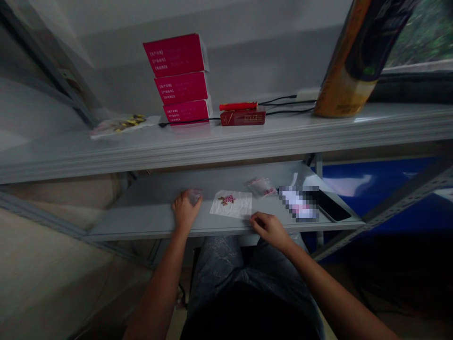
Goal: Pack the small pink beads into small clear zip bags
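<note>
My left hand [186,210] rests on the lower grey shelf, its fingers curled around a small clear plastic bag [195,195]. What the bag contains is too blurred to tell. To its right a whitish plastic sheet or flat bag [239,208] lies on the shelf, bearing a small pink and brown beaded figure [227,199]. At the sheet's near right corner is my right hand [271,229], with thumb and forefinger pinched together. Whether they grip that corner or something tiny cannot be made out. Behind the sheet lies another clear bag [262,186] with small reddish pieces.
A black phone [332,206] and a pixelated patch lie at the shelf's right. Overhead, the upper shelf [141,156] carries stacked pink boxes [180,87], a dark red box [243,117] under a red-orange tool [238,106], cables, a bag of yellow-black pieces [129,123] and a tall canister [348,75].
</note>
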A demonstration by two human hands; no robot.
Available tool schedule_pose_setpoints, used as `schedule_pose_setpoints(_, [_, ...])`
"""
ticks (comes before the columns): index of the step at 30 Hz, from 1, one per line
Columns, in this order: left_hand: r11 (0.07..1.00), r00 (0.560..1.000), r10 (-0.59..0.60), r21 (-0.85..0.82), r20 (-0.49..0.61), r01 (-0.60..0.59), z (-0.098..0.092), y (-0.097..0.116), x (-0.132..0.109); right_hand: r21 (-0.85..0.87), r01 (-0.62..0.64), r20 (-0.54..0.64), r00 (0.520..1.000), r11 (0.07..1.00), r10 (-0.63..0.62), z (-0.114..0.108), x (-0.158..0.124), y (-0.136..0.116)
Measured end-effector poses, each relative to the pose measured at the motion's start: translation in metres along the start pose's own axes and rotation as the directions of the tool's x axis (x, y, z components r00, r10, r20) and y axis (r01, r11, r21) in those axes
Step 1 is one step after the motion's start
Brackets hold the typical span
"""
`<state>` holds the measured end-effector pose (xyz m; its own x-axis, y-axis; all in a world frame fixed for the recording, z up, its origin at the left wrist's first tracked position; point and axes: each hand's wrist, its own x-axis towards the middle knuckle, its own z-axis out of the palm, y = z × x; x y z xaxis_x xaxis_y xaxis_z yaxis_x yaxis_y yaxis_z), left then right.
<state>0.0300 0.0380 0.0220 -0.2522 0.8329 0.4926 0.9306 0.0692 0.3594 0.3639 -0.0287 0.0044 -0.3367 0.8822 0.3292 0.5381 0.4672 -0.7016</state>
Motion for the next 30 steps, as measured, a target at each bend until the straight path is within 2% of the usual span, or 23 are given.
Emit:
schedule_pose_setpoints(3, [0.979,0.986,0.168,-0.115,-0.007,-0.168,-0.013,0.015,-0.033,0.048,0.017,0.003,1.000,0.999,-0.017,0.000,-0.004,-0.005])
schedule_pose_setpoints(6, [0.911,0.935,0.353,-0.242,0.039,-0.334,-0.025,0.032,-0.081,0.124,0.082,-0.013,0.997,0.989,-0.082,0.005,-0.012,-0.017])
schedule_pose_setpoints(9, [0.846,0.892,0.438,-0.388,0.113,-0.366,-0.034,0.045,-0.123,0.172,0.230,-0.047,0.973,0.958,-0.225,0.015,-0.024,-0.037])
schedule_pose_setpoints(12, [0.779,0.823,0.525,-0.512,0.218,-0.361,-0.041,0.051,-0.147,0.164,0.377,0.003,0.924,0.912,-0.382,0.027,-0.040,-0.058])
schedule_pose_setpoints(15, [0.736,0.767,0.553,-0.622,0.325,-0.267,-0.044,0.054,-0.156,0.103,0.418,0.098,0.899,0.903,-0.428,0.037,-0.054,-0.069])
schedule_pose_setpoints(19, [0.700,0.707,0.533,-0.712,0.465,-0.060,-0.041,0.053,-0.154,0.118,0.367,0.141,0.914,0.923,-0.381,0.043,-0.057,-0.067])
schedule_pose_setpoints(22, [0.686,0.674,0.526,-0.727,0.518,0.023,-0.036,0.050,-0.152,0.111,0.337,0.197,0.914,0.935,-0.353,0.048,-0.053,-0.061])
schedule_pose_setpoints(26, [0.725,0.646,0.527,-0.688,0.552,-0.003,-0.035,0.049,-0.152,0.075,0.334,0.305,0.889,0.939,-0.341,0.057,-0.052,-0.057])
schedule_pose_setpoints(28, [0.761,0.638,0.531,-0.644,0.558,-0.070,-0.036,0.050,-0.153,0.046,0.323,0.362,0.877,0.945,-0.317,0.062,-0.055,-0.057])
schedule_pose_setpoints(30, [0.789,0.610,0.551,-0.594,0.569,-0.159,-0.038,0.052,-0.155,-0.001,0.316,0.409,0.866,0.949,-0.288,0.067,-0.059,-0.056])
